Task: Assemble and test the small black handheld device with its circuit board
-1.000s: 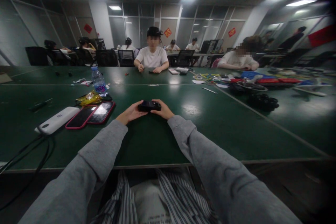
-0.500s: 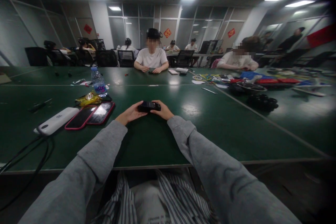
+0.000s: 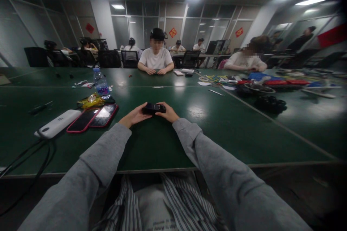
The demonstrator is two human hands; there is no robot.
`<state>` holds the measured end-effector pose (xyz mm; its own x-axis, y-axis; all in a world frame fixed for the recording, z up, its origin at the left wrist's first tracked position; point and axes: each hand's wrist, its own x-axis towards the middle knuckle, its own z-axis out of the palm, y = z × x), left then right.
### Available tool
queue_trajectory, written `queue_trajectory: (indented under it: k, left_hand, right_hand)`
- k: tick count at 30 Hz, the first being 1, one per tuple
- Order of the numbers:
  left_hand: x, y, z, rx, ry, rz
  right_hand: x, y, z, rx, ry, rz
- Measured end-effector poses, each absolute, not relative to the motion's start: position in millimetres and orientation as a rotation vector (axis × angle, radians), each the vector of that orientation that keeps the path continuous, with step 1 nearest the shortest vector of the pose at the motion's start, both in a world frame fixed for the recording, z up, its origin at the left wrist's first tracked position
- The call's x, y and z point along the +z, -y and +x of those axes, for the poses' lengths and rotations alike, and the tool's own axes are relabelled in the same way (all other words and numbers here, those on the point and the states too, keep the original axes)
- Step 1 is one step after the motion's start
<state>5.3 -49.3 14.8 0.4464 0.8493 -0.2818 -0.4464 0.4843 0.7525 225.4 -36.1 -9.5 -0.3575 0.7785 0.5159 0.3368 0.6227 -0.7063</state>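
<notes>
A small black box-shaped device [image 3: 154, 108] with some light marks toward its right end is held between my two hands, low over the green table [image 3: 162, 140]. My left hand [image 3: 136, 115] grips its left end, thumb along the near edge. On the other end, my right hand [image 3: 169, 112] has its fingers closed around the corner. The device's underside and the far fingertips are hidden, and its exact kind is too small to make out.
Left of my hands lie two red-edged phones [image 3: 104, 116], a white power bank [image 3: 58, 123] with black cables, a yellow wrapper [image 3: 92, 100] and a water bottle [image 3: 101, 83]. A pen [image 3: 216, 92], black bundle [image 3: 270, 104] and clutter lie rightward. A person [image 3: 155, 57] sits opposite.
Both my hands keep hold of the black device in nearly the same place. The view has shifted very slightly. Across the table, the person's hands have come a little closer together.
</notes>
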Motion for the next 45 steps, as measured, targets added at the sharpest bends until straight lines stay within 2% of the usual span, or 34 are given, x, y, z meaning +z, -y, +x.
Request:
queue_trajectory:
  k: [14, 19, 32, 45]
  left_hand:
    - [6, 41, 2, 0.844, -0.692, 0.638]
    - [8, 43, 4, 0.852, -0.702, 0.658]
    - [11, 43, 3, 0.849, -0.718, 0.654]
    - [9, 43, 2, 0.846, -0.696, 0.612]
  right_hand:
    - [-2, 32, 233, 0.738, 1.831, -0.861]
    - [-3, 20, 239, 0.754, 1.615, -0.929]
    - [-18, 9, 264, 0.26, 1.604, -1.324]
    - [-28, 6, 264, 0.098, 1.72, -1.461]
